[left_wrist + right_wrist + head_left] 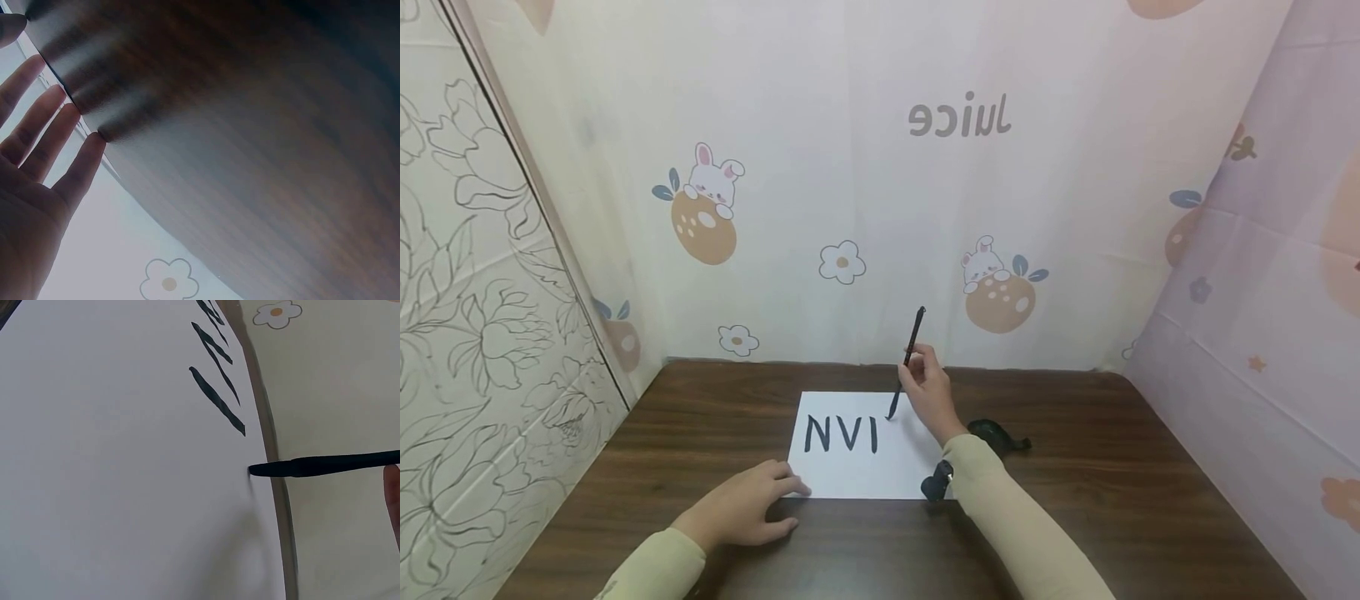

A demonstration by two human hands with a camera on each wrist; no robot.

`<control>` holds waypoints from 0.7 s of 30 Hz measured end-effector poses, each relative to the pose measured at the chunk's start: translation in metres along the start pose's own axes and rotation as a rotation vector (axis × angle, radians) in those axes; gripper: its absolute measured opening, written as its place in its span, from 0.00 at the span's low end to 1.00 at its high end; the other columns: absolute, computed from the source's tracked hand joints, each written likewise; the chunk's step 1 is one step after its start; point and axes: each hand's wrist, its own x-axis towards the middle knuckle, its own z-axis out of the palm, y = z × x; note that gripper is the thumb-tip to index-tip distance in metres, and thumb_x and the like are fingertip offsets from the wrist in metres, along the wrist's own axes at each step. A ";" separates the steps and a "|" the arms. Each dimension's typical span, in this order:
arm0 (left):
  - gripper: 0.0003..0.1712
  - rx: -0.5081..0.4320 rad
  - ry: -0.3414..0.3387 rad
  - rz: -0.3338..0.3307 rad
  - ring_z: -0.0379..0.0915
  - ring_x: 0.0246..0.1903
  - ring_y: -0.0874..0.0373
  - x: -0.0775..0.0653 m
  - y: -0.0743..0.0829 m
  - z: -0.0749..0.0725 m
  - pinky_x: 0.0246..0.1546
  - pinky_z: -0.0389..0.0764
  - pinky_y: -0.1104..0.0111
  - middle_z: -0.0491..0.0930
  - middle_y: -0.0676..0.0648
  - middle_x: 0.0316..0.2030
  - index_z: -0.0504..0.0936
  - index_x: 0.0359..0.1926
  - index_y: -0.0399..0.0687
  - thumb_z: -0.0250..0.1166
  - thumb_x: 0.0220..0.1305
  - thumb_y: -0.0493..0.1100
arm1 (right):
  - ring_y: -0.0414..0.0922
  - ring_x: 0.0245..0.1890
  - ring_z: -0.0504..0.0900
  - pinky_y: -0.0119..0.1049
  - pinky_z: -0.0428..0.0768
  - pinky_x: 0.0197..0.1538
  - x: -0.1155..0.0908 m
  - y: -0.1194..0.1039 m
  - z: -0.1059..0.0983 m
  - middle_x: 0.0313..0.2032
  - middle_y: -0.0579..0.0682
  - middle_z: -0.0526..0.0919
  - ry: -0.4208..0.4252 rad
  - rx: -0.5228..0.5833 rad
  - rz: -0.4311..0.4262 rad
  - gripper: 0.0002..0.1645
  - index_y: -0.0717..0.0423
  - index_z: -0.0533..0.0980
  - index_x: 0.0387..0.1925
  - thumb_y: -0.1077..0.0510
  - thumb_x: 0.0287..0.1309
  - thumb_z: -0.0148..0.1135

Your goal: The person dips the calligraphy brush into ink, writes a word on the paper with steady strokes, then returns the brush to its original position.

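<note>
A sheet of white paper point(850, 479) lies on the brown table, bearing bold black painted strokes point(841, 434) that read N, V, I. My right hand point(931, 387) pinches a dark writing brush point(912, 346) above the sheet's upper part. The brush tip points down at the paper, just right of the I; in the right wrist view the brush point(319, 465) has its tip right at the sheet near its far edge. My left hand point(748, 502) has its fingers spread, fingertips at the paper's lower left corner. Its fingers point(81, 159) are extended in the left wrist view.
Partly behind my right sleeve sits a dark, rounded object point(992, 435) with a narrow end. A small black device point(936, 482) shows at the right wrist. Patterned curtains point(790, 183) enclose the wooden table point(715, 425) at the back and sides.
</note>
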 end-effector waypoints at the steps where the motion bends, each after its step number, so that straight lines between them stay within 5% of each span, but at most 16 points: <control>1: 0.19 -0.001 0.000 0.001 0.71 0.43 0.64 0.000 0.000 0.000 0.46 0.78 0.65 0.76 0.56 0.44 0.84 0.52 0.54 0.71 0.59 0.51 | 0.48 0.39 0.78 0.44 0.80 0.46 0.000 0.000 0.000 0.37 0.51 0.78 -0.002 0.002 0.004 0.17 0.52 0.69 0.58 0.59 0.70 0.58; 21: 0.19 -0.004 0.005 0.002 0.71 0.43 0.64 0.000 -0.002 0.002 0.45 0.78 0.65 0.76 0.57 0.44 0.84 0.51 0.55 0.71 0.59 0.51 | 0.50 0.40 0.79 0.46 0.81 0.44 -0.003 0.000 0.000 0.38 0.51 0.77 -0.041 -0.003 0.075 0.21 0.54 0.69 0.60 0.56 0.70 0.59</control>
